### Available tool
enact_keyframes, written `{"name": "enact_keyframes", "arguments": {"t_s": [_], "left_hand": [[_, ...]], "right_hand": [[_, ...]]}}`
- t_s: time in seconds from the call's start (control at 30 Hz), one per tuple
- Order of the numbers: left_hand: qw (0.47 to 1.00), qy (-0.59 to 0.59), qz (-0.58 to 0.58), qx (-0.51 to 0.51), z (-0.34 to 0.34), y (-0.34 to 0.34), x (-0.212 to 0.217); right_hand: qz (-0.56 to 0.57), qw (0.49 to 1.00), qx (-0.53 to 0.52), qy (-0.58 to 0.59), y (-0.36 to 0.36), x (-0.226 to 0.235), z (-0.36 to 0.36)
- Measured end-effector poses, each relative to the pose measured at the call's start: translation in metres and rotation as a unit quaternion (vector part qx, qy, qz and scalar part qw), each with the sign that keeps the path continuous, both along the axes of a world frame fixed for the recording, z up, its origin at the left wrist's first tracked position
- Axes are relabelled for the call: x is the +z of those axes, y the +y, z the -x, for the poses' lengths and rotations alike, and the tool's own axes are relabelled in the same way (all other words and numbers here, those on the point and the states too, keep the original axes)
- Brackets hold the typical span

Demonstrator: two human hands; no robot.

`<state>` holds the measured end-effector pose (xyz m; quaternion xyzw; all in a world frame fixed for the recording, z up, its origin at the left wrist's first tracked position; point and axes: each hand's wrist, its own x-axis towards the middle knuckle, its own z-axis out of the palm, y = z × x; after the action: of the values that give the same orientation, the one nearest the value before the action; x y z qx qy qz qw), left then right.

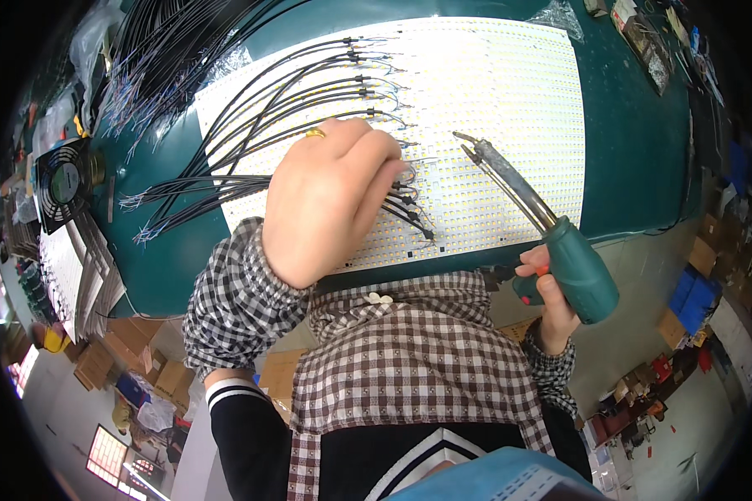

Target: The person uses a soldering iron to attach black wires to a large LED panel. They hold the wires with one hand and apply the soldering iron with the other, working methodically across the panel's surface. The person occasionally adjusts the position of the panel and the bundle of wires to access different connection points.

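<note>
1. Green counter (635, 159) is giving flat support.
2. A white board (518, 100) dotted with small lights is lying on it.
3. Black wires (234, 182) are crossing its left half, probably aligned for reach.
4. A soldering iron (572, 250) is pointing over the board.
5. The left hand (330, 196) is bunching over wire ends; I cannot tell if its grip is pinching one.
6. The right hand's (556, 314) grip is clasping the soldering iron, presumably for steadiness.

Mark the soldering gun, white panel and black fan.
Soldering gun (578, 257): head view, on its green housing.
White panel (518, 104): head view, on its bare dotted face, right of the cables (288, 98).
Black fan (63, 182): head view, near its hub.
</note>
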<state>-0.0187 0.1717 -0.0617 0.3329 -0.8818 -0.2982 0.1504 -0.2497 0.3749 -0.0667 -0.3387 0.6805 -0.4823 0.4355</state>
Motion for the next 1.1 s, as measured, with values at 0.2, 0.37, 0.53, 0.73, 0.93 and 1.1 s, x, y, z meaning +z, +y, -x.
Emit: {"name": "enact_keyframes", "arguments": {"t_s": [0.2,0.37,0.53,0.73,0.93,1.1], "left_hand": [[0.998,-0.027,-0.051,0.038,-0.001,0.01,-0.005],[0.995,-0.036,-0.087,0.046,-0.002,0.011,-0.01],[0.994,0.012,-0.098,0.039,0.006,0.002,-0.015],[0.985,0.04,-0.151,0.073,0.012,-0.003,-0.026],[0.974,0.055,-0.19,0.107,0.014,-0.002,-0.029],[0.984,0.047,-0.137,0.108,0.017,0.002,-0.035]], "right_hand": [[0.018,1.0,-0.008,0.003,-0.002,-0.004,-0.001],[0.018,1.0,-0.01,-0.001,-0.003,-0.007,-0.003],[0.012,1.0,-0.008,-0.005,-0.004,-0.005,-0.003],[0.013,1.0,-0.016,0.001,-0.004,-0.002,-0.004],[0.004,1.0,-0.002,-0.001,-0.004,-0.001,-0.003],[-0.035,0.999,-0.008,-0.006,0.0,0.003,-0.008]]}}
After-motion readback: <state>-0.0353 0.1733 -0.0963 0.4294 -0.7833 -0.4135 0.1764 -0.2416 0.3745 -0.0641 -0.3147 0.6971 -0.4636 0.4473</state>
